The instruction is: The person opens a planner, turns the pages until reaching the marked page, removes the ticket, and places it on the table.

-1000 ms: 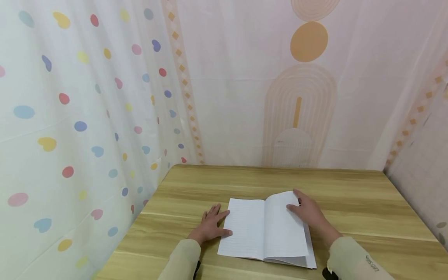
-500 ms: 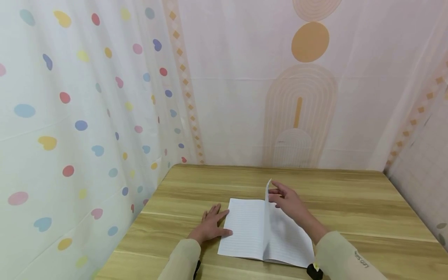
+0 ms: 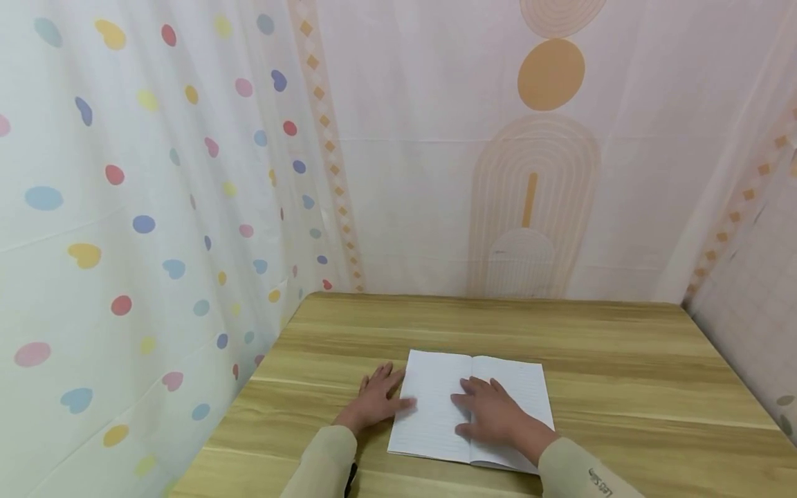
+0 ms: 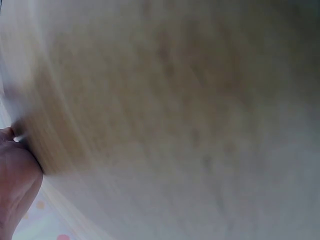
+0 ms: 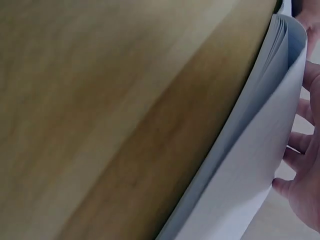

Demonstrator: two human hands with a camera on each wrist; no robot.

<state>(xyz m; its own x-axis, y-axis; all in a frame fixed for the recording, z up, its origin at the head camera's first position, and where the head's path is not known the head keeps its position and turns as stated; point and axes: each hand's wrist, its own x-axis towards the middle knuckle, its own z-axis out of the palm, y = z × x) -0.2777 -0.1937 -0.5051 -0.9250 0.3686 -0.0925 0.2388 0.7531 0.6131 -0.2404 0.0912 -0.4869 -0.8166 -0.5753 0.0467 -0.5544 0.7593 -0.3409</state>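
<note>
An open notebook (image 3: 429,422) with white lined pages lies on the wooden table, its fold near the middle. My left hand (image 3: 375,400) rests at the notebook's left edge, fingers spread, with the thumb over the left page. Over the fold is my right hand (image 3: 495,415), palm down, its fingers spread and reaching onto the left page. In the right wrist view the fingers of the right hand (image 5: 305,155) lie along the curved page (image 5: 250,155) near the fold. The left wrist view catches only a part of the left hand (image 4: 17,180) at its edge.
The wooden table (image 3: 641,373) runs back to a pale curtain (image 3: 411,207) with arch patterns. A dotted curtain (image 3: 156,277) hangs along the left side. Another patterned curtain (image 3: 759,290) borders the table's right side.
My right hand has swept left from the notebook's right side, turning a page over onto the left side. The left hand stays at the left edge.
</note>
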